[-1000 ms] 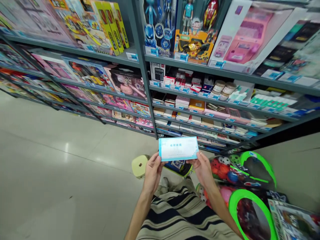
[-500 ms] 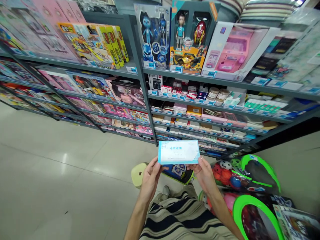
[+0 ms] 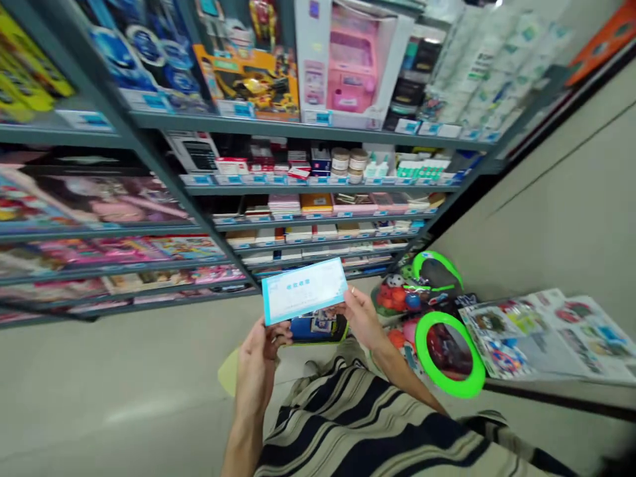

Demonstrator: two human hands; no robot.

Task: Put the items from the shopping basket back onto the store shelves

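Held in front of my striped shirt is a thin, long receipt book, white with a light blue border and blue Chinese lettering on its cover. It tilts, its right end higher than its left. My left hand is closed at the lower left corner, with the fingers curled partly under the book. At the right end, my right hand pinches the lower corner, thumb on the cover and the other fingers behind. The back of the book is hidden.
Ahead stands a grey shelf unit with boxed toys, glue bottles, jars and notebooks. Below the book are a dark blue case and a pale yellow object. Ball bags, a bright green ring and a printed box are at right.
My view has swung right, bringing more of the right wall and the printed box into sight. The receipt book has gone from nearly level to tilted, still in both hands.
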